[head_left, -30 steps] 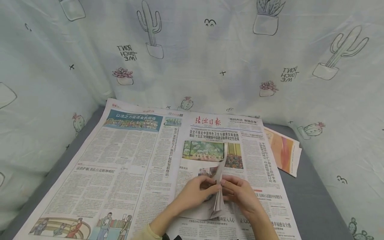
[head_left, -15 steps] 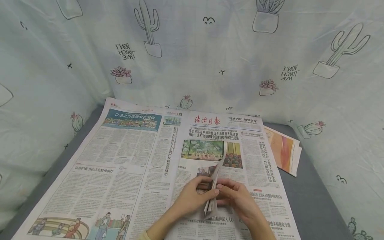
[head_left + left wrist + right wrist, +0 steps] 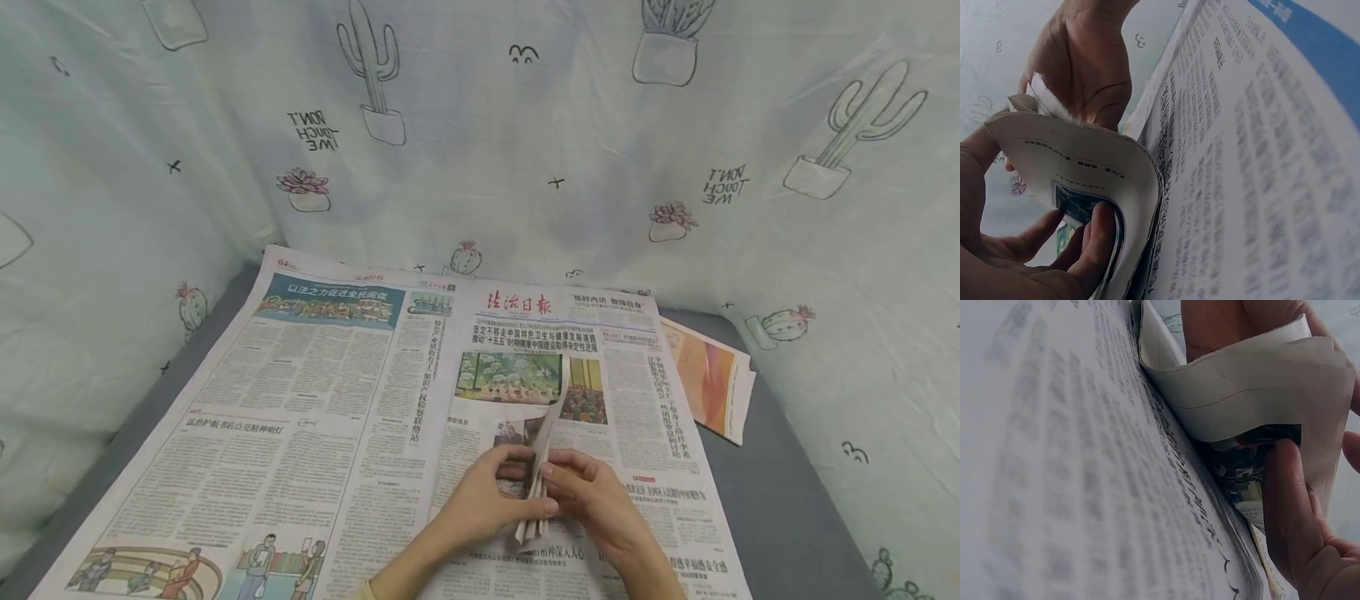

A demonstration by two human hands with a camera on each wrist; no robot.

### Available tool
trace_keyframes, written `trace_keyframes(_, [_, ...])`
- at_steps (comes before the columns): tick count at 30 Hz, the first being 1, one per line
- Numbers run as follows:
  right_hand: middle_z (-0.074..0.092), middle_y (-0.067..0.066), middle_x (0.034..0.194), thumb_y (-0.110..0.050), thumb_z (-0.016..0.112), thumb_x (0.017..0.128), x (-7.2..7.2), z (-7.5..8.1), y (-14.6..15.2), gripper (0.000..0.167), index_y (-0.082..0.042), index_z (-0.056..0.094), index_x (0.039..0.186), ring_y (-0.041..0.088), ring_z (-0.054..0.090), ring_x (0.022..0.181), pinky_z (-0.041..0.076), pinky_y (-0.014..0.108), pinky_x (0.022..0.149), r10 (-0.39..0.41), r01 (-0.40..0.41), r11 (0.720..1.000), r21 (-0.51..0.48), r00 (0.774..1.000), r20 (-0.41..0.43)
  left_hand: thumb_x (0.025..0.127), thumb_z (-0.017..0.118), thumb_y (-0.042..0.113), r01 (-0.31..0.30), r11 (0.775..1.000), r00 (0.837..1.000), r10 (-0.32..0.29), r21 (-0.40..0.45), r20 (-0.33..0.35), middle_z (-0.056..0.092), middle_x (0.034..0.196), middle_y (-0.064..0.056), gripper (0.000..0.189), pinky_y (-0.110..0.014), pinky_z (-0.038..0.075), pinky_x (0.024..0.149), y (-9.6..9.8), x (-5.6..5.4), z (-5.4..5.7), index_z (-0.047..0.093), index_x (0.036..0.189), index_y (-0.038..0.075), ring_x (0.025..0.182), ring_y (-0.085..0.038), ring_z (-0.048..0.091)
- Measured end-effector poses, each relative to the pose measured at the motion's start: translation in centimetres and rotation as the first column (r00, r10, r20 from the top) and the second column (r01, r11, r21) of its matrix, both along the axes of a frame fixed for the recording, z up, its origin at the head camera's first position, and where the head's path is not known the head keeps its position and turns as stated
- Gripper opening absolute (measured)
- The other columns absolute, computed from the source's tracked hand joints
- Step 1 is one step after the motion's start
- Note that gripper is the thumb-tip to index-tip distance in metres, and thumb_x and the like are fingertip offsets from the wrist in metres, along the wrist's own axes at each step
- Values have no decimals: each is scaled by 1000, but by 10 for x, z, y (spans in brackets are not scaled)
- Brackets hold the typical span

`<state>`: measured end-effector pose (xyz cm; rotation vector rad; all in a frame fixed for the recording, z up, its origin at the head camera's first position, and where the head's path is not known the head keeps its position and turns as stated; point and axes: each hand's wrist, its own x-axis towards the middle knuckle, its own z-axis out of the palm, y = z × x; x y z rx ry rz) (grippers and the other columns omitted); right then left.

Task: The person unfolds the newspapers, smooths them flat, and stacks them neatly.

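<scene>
Between both hands, a folded stack of newspaper (image 3: 529, 531) stands on edge above the spread newspaper (image 3: 420, 508) in the head view. My left hand (image 3: 483, 502) grips its left side, thumb across the near end. From the right, my right hand (image 3: 600, 504) pinches the same stack with thumb and fingers. The left wrist view has the folded newspaper (image 3: 1079, 147) bowed, a small dark picture by my left fingers (image 3: 1099, 244). In the right wrist view its layers (image 3: 1241, 394) curve up, and my right fingers (image 3: 1285, 487) press against a printed photo.
The spread newspaper covers much of a grey table (image 3: 780, 492). An orange and cream printed sheet or booklet (image 3: 708, 379) lies partly under its right edge. Pale curtain cloth (image 3: 480, 125) with cactus drawings hangs behind and at both sides.
Both hands have kept hold of the folded newspaper. Its near end has swung slightly left and partly back. My left thumb has moved lower along it, and my right hand has shifted slightly down-left.
</scene>
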<state>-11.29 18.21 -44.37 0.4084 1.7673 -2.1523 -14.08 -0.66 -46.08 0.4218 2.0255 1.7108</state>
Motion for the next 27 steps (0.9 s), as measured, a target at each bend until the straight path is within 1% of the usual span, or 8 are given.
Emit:
trace_keyframes(3, [69,15,108,-16,69,93,1,-1,0,41,7,56,124,24,68,92,52,37,83,-6,6,1000,15,1000,4,76,86,36,8,1000,1000,-9,12,14,58,122,-9,70,-34,54,79,0,1,-1,55,135,13,100,-22,63])
trace_keyframes(6, [69,14,107,-15,70,92,1,-1,0,43,7,55,125,24,68,92,51,37,82,-5,5,1000,23,1000,2,77,86,34,14,999,1000,-15,29,24,57,124,-9,70,-33,55,78,0,1,-2,54,136,14,99,-22,64])
trace_keyframes(12, [67,14,109,-12,69,92,1,1,1,49,10,49,131,24,67,92,54,38,82,22,-22,1000,-8,1000,-9,81,81,36,5,999,1000,-5,34,0,57,127,-5,64,-36,53,83,0,0,-1,55,136,15,111,-24,59])
trace_keyframes(16, [66,16,111,-9,69,91,1,1,1,51,11,48,133,27,67,96,55,40,83,29,-29,999,-26,999,-27,86,75,27,-7,999,1000,7,50,1,56,131,-4,57,-38,51,88,-1,-2,0,53,137,13,114,-24,58])
trace_keyframes(19, [66,15,106,-3,69,88,1,0,0,49,11,47,130,27,66,95,55,40,80,-8,8,1000,-4,999,-34,89,66,18,-25,997,1000,25,73,3,55,133,-6,53,-37,49,92,-1,-2,0,50,139,9,115,-24,58])
trace_keyframes(23, [68,12,93,4,67,85,1,-2,-1,37,5,48,117,23,66,83,56,37,71,-108,109,993,54,994,-29,96,57,11,-72,990,997,75,119,-23,54,135,-13,48,-40,47,96,-2,-2,-2,45,142,4,117,-28,57])
trace_keyframes(24, [67,11,88,6,68,84,1,-2,-2,35,4,48,112,22,66,79,55,36,68,-135,137,988,68,990,-30,97,55,11,-82,988,996,87,131,-28,55,134,-15,47,-41,48,95,-3,-2,-2,43,143,4,118,-29,57])
trace_keyframes(27, [62,5,74,7,69,82,0,-2,-2,31,0,47,104,17,61,68,52,30,62,-188,193,974,116,981,-45,102,52,13,-100,980,994,106,169,-23,57,131,-19,46,-39,53,87,-5,-3,-1,36,146,8,116,-31,59])
